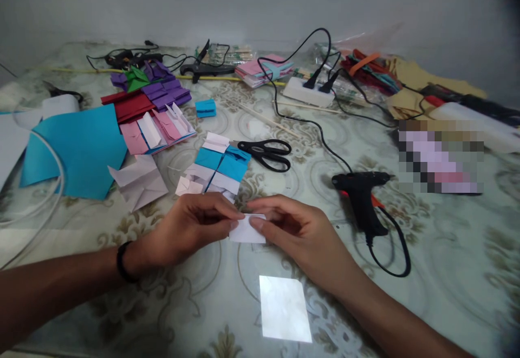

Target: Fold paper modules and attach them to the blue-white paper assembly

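Between both hands is a small folded white paper (246, 231), held low over the patterned table. My left hand (199, 225) pinches its left top edge with thumb and index finger. On the other side, my right hand (290, 225) has its thumb on the paper's face and its fingers behind it. Nearer to me lies a flat white paper rectangle (285, 309). Just beyond the hands sit folded blue pieces (235, 162) and white pieces (189, 184), with black-handled scissors (270, 154) beside them.
A black glue gun (361, 198) with its cord lies at the right. Blue sheets (77, 149) and a folded pale paper (140, 183) are at the left. Farther back are purple folded papers (166, 93), a white power strip (307, 92) with black cables, and thin sticks (270, 121).
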Demonstrator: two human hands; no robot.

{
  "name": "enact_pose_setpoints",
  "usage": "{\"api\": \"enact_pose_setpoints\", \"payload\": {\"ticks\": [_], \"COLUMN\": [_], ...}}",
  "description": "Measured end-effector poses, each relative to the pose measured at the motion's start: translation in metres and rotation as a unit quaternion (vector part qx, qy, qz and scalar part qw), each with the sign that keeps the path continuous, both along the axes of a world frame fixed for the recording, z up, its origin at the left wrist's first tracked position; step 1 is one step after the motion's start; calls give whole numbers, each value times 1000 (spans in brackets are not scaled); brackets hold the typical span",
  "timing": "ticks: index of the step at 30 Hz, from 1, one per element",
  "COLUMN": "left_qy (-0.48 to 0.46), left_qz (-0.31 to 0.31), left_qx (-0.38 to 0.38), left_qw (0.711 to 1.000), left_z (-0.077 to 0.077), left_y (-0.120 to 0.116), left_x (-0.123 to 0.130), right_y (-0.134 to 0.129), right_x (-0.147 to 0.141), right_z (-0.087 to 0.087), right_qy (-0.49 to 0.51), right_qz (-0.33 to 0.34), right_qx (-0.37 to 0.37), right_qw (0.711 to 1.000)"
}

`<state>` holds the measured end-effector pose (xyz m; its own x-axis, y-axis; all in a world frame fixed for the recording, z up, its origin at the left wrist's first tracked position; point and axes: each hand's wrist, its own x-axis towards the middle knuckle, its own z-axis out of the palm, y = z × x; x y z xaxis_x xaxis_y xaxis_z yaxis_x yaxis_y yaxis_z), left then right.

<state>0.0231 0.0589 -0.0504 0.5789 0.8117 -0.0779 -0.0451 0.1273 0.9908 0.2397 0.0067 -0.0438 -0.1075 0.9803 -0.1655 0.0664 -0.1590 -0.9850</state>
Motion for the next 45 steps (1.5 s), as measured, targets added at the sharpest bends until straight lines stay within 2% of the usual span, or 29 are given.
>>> {"api": "enact_pose_setpoints", "payload": {"ticks": [5, 10, 15, 20, 25, 33, 37, 40, 43, 45], "left_qy": [45, 108, 109, 109, 112, 123, 112, 103, 58, 27], "left_qz": [-21, -32, -32, -45, -74, -64, -76, -56, -29, -36], "left_qx": [-54, -34, -43, -44, -36, -14, -13, -9, -34, -59], "left_qw": [997, 993, 993, 992, 990, 990, 991, 993, 997, 997], "left_z": [-2, 2, 6, 8, 14, 14, 13, 11, 8, 5], "left_y": [-2, -3, -3, -3, -1, 3, 4, 4, 3, 1], "left_x": [1, 1, 1, 1, -2, -1, -2, 0, 2, 2], "right_y": [-2, -4, -5, -6, -8, -4, -4, -2, -1, -1], "right_x": [-3, -5, -6, -7, -7, -1, -1, -1, 0, 1], "right_z": [-1, -1, -2, 1, 2, 6, 4, 1, 1, 1], "right_qy": [-51, -93, -135, -209, -201, -115, -110, -95, -102, -116], "right_qz": [-6, -5, 4, 41, 52, 40, 38, 25, 2, 1], "right_qx": [42, 95, 121, 141, 132, 54, 53, 52, 74, 90], "right_qw": [998, 991, 983, 967, 969, 991, 992, 994, 992, 989]}}
